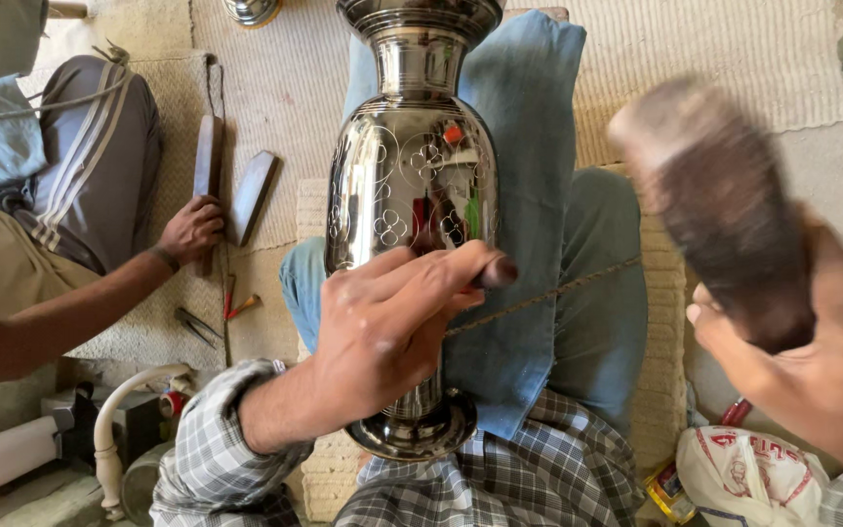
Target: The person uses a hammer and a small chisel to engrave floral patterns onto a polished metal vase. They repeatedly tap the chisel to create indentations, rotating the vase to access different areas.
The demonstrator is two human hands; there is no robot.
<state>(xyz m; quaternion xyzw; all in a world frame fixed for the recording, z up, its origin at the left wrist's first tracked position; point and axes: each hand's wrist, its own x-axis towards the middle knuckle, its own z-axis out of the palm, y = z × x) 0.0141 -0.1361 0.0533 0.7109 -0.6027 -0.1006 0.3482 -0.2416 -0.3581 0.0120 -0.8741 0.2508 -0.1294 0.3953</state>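
A shiny engraved metal vase (412, 166) lies lengthwise on my lap, its flared base (412, 434) toward me, resting on a blue cloth (529, 146). My left hand (392, 327) rests on the vase body and pinches a small dark punch (495, 271), its tip against the metal. My right hand (812, 361) is raised at the right and grips a dark wooden mallet (714, 205), which is blurred with motion. A thin cord (558, 293) runs across my knee.
Another person sits at the left in striped grey trousers (100, 166), their hand (190, 229) on a wooden block (209, 156); a second block (254, 195) lies beside it. Small hand tools (212, 317) lie on the woven mat. A printed bag (748, 478) is at lower right, a hose (124, 410) at lower left.
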